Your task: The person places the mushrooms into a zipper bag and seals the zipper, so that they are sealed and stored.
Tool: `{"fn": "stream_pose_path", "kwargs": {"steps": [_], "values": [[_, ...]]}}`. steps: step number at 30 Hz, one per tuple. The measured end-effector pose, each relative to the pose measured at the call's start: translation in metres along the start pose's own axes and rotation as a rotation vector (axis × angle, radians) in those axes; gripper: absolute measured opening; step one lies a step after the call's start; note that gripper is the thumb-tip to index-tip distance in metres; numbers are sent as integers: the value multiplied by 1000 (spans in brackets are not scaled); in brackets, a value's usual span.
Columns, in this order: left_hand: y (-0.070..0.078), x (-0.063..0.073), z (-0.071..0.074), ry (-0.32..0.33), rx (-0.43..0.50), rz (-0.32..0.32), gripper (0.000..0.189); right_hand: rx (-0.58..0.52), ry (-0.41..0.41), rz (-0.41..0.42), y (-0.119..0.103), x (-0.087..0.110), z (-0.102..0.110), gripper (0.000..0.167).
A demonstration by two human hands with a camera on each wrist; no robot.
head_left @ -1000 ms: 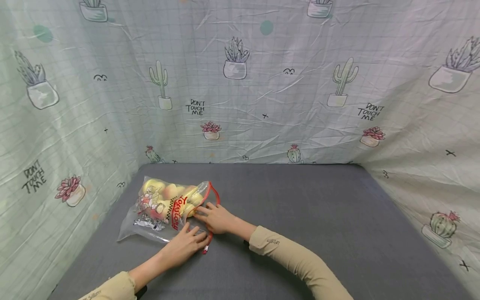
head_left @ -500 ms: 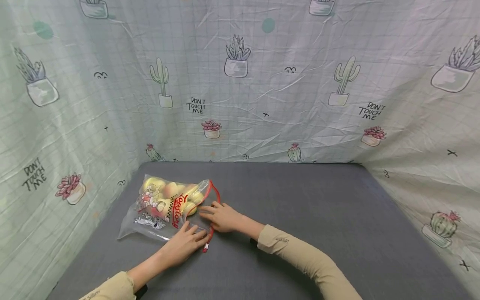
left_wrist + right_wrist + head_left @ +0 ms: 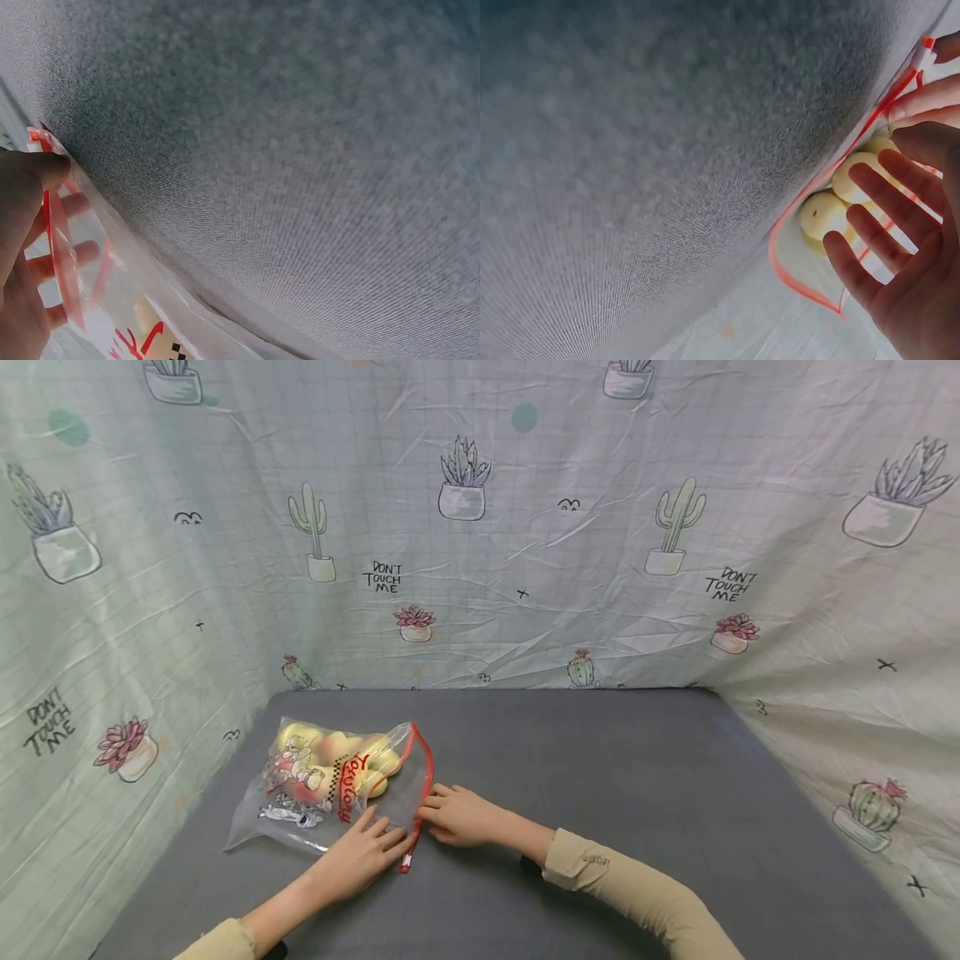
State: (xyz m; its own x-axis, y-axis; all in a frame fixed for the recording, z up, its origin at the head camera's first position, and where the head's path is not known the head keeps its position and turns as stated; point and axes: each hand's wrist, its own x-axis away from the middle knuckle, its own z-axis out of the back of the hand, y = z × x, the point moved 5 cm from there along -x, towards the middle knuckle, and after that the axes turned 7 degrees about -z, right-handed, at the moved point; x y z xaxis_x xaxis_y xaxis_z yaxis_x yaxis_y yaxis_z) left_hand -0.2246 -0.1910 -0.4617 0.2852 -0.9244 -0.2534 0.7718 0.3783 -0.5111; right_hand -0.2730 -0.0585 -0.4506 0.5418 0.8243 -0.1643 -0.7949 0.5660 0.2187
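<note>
A clear zip bag (image 3: 318,835) with printed drawings and red lettering lies on the left part of the table. Inside it are several yellow and reddish round fruits (image 3: 298,735), pale yellow in the right wrist view. Red strips (image 3: 430,760) line its parted mouth, which faces right. My left hand (image 3: 358,857) pinches the near side of that mouth; the left wrist view has the thumb on the rim (image 3: 49,225) and fingers seen through plastic. My right hand (image 3: 465,817) is at the red edge, its fingers spread and fairly straight in the right wrist view (image 3: 900,240).
A red-and-white zip end (image 3: 406,862) sticks out beside my left hand. The dark grey table (image 3: 600,777) stretches away to the right. Pale curtains (image 3: 517,543) printed with cacti surround the table at the back and sides.
My right hand has drawn back to the right, from over the bag's mouth by the fruits to its red edge. The left hand keeps its place on the bag.
</note>
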Motion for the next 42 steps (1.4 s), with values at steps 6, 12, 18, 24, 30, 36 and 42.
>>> {"fn": "stream_pose_path", "kwargs": {"steps": [6, 12, 18, 24, 30, 36, 42], "values": [[-4, 4, 7, -14, 16, 22, 42, -8, 26, 35, -6, 6, 4, 28], [-7, 8, 13, 7, 27, 34, 44, -13, 64, 61, -9, 10, 8, 28], [-9, 12, 18, 19, 18, 36, 42, -15, 80, 91, -14, 14, 8, 30], [-5, 16, 25, 25, 3, 18, 40, -17, 67, 125, -22, 15, 9, 37], [0, 17, 31, 32, 2, -2, 40, 2, 55, 138, -26, 15, 9, 40], [1, 18, 30, 31, -1, -16, 38, 0, 23, 150, -30, 12, 7, 39], [2, 19, 27, 33, 1, -23, 34, 4, -6, 163, -35, 8, 4, 40]]}}
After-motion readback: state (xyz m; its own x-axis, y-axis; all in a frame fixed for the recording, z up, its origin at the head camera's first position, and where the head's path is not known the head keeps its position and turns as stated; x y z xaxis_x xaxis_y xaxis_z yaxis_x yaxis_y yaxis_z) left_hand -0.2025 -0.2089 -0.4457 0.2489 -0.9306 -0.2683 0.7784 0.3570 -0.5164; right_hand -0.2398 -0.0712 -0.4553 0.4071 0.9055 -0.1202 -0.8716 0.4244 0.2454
